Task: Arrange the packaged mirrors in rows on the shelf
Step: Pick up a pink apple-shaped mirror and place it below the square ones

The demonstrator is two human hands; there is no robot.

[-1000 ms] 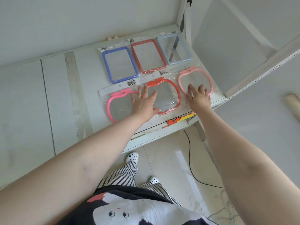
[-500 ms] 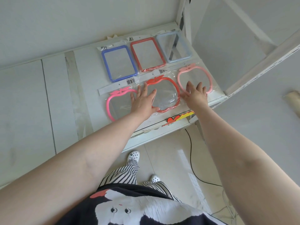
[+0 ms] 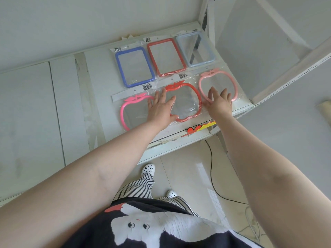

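Nearest the camera, at the bottom of the frame, a person's dark printed shirt, striped trousers and white clogs stand over a tiled floor crossed by a black cable. Both arms reach up to a white shelf. At centre, the left hand lies flat, fingers spread, across the hot-pink apple mirror and the red apple mirror. Right of it, the right hand rests with fingers straight on the pale pink apple mirror. Behind them, a back row holds the blue mirror, the red rectangular mirror and the grey mirror, side by side in clear packaging.
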